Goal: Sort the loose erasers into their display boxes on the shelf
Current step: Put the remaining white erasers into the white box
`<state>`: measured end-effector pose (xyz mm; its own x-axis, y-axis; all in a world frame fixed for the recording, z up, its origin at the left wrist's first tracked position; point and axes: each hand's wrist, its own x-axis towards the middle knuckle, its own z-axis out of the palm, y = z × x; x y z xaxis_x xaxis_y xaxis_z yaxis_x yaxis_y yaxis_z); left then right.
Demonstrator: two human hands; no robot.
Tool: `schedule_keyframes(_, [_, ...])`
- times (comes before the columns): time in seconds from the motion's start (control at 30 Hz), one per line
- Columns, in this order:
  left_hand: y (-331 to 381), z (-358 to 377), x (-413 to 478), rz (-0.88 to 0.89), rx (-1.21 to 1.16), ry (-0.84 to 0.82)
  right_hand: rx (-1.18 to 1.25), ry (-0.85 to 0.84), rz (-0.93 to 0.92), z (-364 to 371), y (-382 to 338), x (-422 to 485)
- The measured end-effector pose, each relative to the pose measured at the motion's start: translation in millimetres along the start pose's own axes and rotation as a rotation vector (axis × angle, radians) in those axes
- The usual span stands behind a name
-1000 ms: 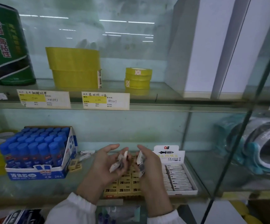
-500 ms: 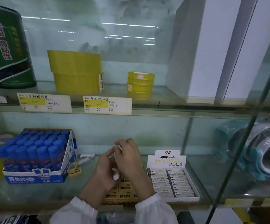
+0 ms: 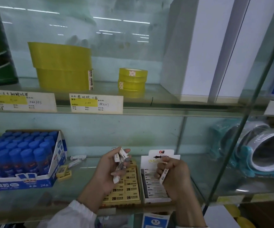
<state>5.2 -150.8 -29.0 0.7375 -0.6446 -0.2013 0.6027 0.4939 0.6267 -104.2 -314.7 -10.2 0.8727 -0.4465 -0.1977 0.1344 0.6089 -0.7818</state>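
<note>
Left hand [image 3: 107, 170]: clasps a bunch of white erasers [image 3: 120, 157] above the yellow eraser box [image 3: 129, 188]. Right hand [image 3: 174, 173]: pinches a single white eraser [image 3: 163, 175] over the white display box [image 3: 156, 186]. Lower glass shelf [image 3: 83, 186]: loose erasers, two yellow [image 3: 64, 172] and two white [image 3: 77, 159], beside the glue-stick box [image 3: 24, 162].

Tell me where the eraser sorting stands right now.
Done: the yellow 2B box and the white eraser box both look mostly filled. In hand: the left hand holds a bunch of white erasers; the right hand holds one white eraser over the white box. Left: loose yellow erasers and white erasers beside the glue stick box.
</note>
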Motion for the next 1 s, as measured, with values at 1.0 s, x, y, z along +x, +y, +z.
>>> schedule_keyframes(1.0, [-22, 2, -12, 0.179, 0.402, 0.042, -1.533, -0.064, -0.506, -37, -9, -17])
